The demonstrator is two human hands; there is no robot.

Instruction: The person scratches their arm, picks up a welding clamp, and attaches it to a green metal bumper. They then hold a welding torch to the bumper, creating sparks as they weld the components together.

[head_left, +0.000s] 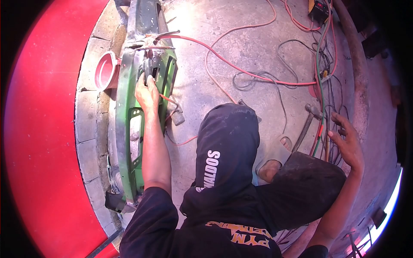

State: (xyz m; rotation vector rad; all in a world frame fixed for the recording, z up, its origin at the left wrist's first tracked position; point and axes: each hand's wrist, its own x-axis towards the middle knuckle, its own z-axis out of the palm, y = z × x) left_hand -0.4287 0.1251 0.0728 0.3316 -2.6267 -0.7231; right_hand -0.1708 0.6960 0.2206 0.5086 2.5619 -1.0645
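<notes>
Thumb and fingers of my left hand [147, 92] are closed around the lower end of a slim metal tool [148, 64], over a long green and grey metal part [124, 107] with cut-out slots. What the tool's tip touches is hard to make out. A red cable [193, 41] runs from a metal piece at the top of this part. Off to the right, above the cables, my right hand [349, 144] is open, its fingers loosely bent and apart, holding nothing.
A pink-lined bucket [105, 72] stands left of the green part, by a block edge [88, 112] and a red surface [47, 107]. A hammer [306, 124] lies near my sandalled foot [269, 170]. Tangled cables [329, 94] and a black and yellow box [319, 10] are at right.
</notes>
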